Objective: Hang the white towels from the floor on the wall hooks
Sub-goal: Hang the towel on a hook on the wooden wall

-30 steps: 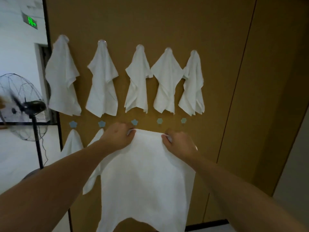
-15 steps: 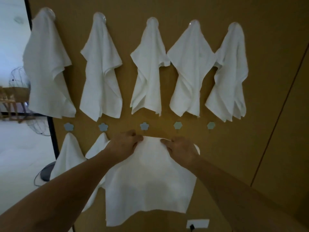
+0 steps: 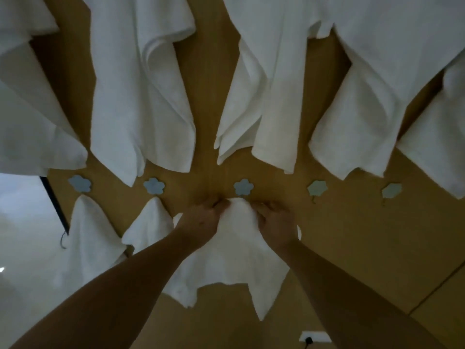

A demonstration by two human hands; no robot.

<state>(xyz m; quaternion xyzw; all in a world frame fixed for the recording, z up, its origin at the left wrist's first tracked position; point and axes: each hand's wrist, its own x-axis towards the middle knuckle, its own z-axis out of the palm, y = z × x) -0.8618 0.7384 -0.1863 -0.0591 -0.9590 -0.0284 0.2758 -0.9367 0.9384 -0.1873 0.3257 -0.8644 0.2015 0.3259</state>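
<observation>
- Centre of the frame: a plain white cloth towel [image 3: 234,258] is bunched to a peak right under the third pale blue flower-shaped wall hook [image 3: 243,187], its top touching the hook's lower edge.
- The cloth fans out below the peak, soft and creased, ending in two ragged points near the lower middle.
- The left hand [image 3: 198,222] pinches the towel just left of the peak, fingers curled into the fabric.
- The right hand [image 3: 276,220] grips the towel just right of the peak, fingers curled on it too.
- Lower left: two more white towels, one [image 3: 88,238] under the first blue flower hook [image 3: 80,183], one [image 3: 151,222] under the second blue flower hook [image 3: 154,185].
- Right of centre, a greenish flower hook [image 3: 317,188] and another greenish flower hook [image 3: 391,190] stand bare on the brown wall panel [image 3: 352,235].
- Along the top, a row of larger hanging white towels [image 3: 141,96] drapes down; their hooks are out of frame.
- Bottom edge: a white wall socket [image 3: 314,336] with a dark plug.
</observation>
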